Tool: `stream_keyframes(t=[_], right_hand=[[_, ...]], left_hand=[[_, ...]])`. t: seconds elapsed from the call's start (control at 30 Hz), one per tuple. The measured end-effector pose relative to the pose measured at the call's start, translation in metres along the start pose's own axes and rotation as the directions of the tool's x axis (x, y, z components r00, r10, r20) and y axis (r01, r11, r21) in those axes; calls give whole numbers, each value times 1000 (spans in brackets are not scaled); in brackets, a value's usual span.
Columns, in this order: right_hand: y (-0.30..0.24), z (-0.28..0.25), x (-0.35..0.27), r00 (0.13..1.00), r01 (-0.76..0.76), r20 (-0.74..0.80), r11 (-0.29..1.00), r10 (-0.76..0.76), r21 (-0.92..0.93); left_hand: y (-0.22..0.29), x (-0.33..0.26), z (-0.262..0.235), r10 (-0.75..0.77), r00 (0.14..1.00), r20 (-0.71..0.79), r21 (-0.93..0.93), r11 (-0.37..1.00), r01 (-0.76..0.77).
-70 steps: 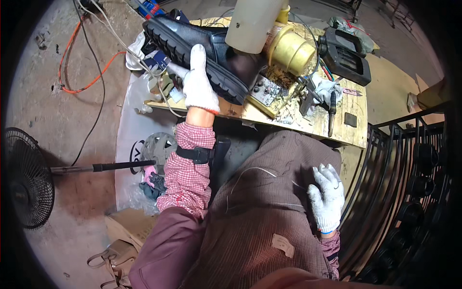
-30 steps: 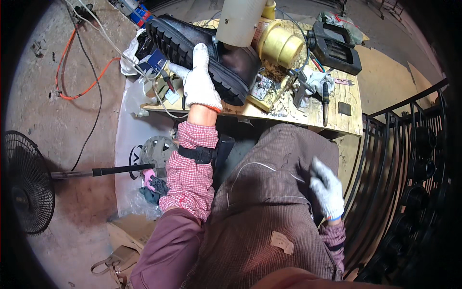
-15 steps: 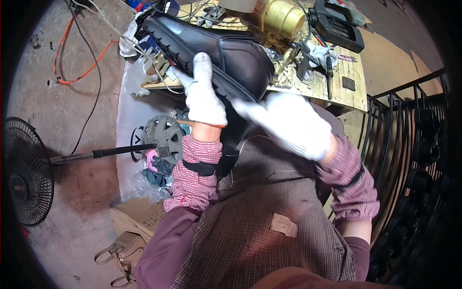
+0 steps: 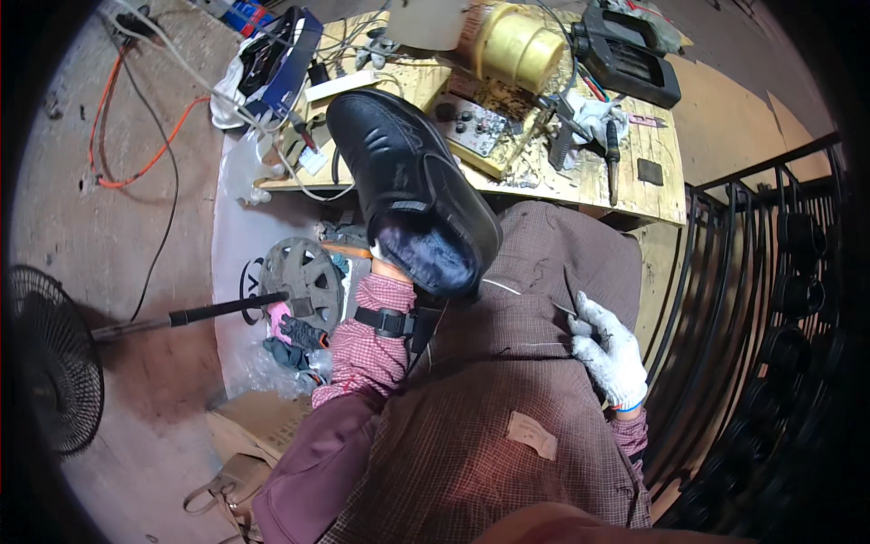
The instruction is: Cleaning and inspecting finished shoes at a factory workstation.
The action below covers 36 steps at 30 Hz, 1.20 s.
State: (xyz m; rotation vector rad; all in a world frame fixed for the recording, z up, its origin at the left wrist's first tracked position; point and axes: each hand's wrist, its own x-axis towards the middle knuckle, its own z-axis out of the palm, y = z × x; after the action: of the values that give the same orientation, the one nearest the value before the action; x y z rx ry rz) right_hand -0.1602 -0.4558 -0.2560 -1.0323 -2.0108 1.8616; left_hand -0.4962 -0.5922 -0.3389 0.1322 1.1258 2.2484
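Observation:
A black leather shoe [image 4: 421, 186] with a dark fuzzy lining stands tilted over my lap, toe away from me, opening toward me. My left hand [image 4: 388, 268] holds it from underneath; the shoe hides its fingers, leaving mostly the wrist in sight. My right hand [image 4: 609, 352], in a white knit glove, rests low over the brown checked apron [image 4: 507, 399], apart from the shoe. Its fingers are closed on a thin, dark blade-like tool [image 4: 570, 295] whose exact kind I cannot make out.
Ahead stands a stained wooden workbench [image 4: 657, 181] with a yellow cylindrical machine part [image 4: 521, 45], a control box [image 4: 471, 127], cables and hand tools. On the left are a fan [image 4: 54, 363] and a grey wheel-like disc [image 4: 304, 286]. A black rack [image 4: 770, 299] with dark shoes runs along the right.
The shoe has turned from sole side to its upper and opening. My right hand has left the sole edge and dropped down to the right. My left hand is now mostly hidden.

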Motion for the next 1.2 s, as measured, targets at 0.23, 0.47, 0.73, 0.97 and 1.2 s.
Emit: stream_keyframes(t=[0.23, 0.47, 0.73, 0.97, 1.2], right_hand=[[-1, -9, 13, 998, 24, -48, 984, -32, -174], [5, -7, 24, 991, 128, 43, 871, -123, -474], [8, -9, 37, 976, 216, 99, 778, -196, -590], [-5, 7, 48, 916, 385, 183, 654, -357, -651], [-90, -16, 39, 510, 846, 466, 326, -722, -422]], left_hand=[[-4, 49, 9, 29, 998, -50, 2, 1000, -29], [6, 42, 11, 119, 980, -160, 1, 993, -120], [12, 24, 17, 202, 944, -261, 9, 978, -207], [36, 2, 2, 213, 906, -365, 28, 976, -218], [48, -189, -108, -97, 995, -9, -152, 984, 95]])
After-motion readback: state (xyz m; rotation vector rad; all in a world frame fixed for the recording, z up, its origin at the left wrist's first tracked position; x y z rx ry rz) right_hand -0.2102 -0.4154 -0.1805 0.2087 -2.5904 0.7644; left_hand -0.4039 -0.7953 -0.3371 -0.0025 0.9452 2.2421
